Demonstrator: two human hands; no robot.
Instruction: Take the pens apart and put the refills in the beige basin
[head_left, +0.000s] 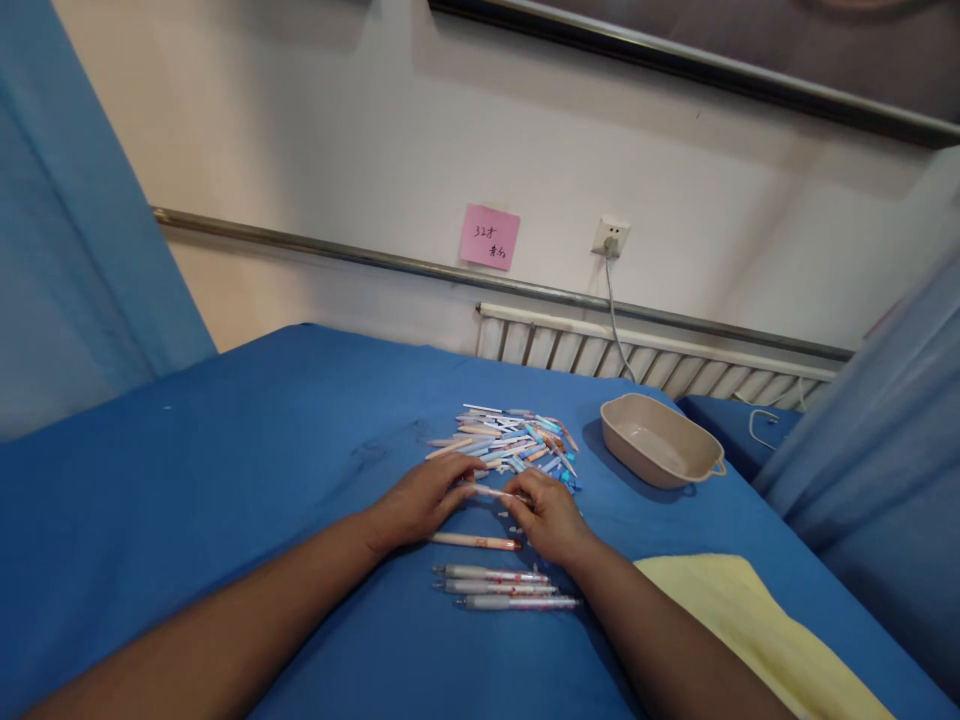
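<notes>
Between my two hands a thin, pale pen (491, 491) lies nearly level. My left hand (429, 495) pinches its left end, and my right hand (547, 510) closes on its right end. Just beyond them spreads a loose heap of pens and pen parts (517, 435) in white, blue, peach and orange. Nearer to me, a single peach pen with an orange end (476, 541) lies crosswise. Below that, three clear pens with grey grips (510, 588) rest side by side. A few small pale pieces (514, 529) lie beside my right hand.
A beige plastic basin (660, 440) stands right of the heap on the blue-covered table (300, 430). A yellow cloth (750, 620) lies at the front right. Behind are a radiator (555, 345), a metal rail (360, 256) and a plugged-in cord (615, 310). Blue curtains (82, 220) hang at both sides.
</notes>
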